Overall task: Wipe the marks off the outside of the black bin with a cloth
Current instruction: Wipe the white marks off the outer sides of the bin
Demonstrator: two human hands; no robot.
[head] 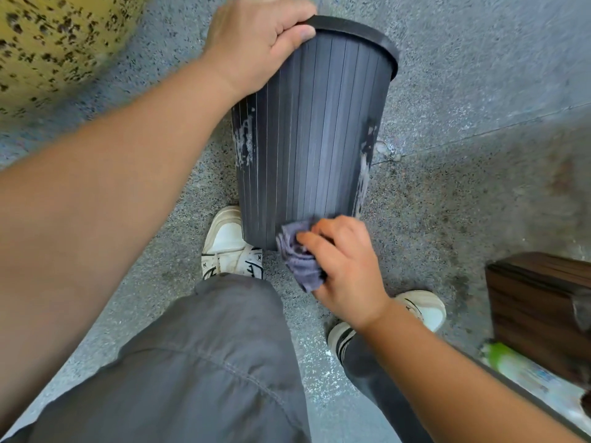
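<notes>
The black bin is standing on the speckled grey floor, tilting with its rim leaning away from the person, and its ribbed side is facing the camera. Whitish marks are showing on that side in two patches, one near the left edge and one running down the right edge. The bin's base is sitting just beside the left shoe, a white trainer, and partly covering its toe. The right shoe is lying further right, apart from the bin. A dark wooden box is standing at the right edge of the view, well apart from the bin, with a green-capped bottle lying just below it. A yellow speckled surface is filling the upper left corner. The left hand is reaching forward on an outstretched arm and is gripping the near side of the rim, fingers curling over the top and thumb pressing the outer wall. The right hand is clenching a crumpled grey cloth and is pressing it against the bin's lower right corner, below the right-hand marks.
</notes>
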